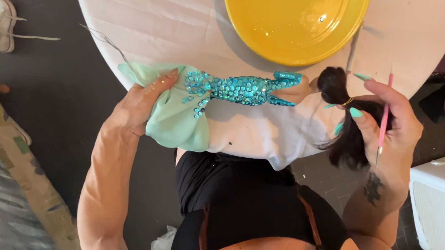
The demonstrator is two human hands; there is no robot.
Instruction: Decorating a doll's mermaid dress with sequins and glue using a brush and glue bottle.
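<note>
Left hand (142, 103) grips doll's mint skirt (174, 120); right hand (387, 123) holds hair (346, 131), pink tool (383, 118)

Doll's face (313, 86) behind hair (346, 131)

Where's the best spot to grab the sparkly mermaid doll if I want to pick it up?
Probably the doll is best gripped round its narrow sequinned middle, coming from above. It lies lengthwise over the white table, and that part is bare. The left hand holds the mint fabric tail, the right hand the dark hair.
</note>
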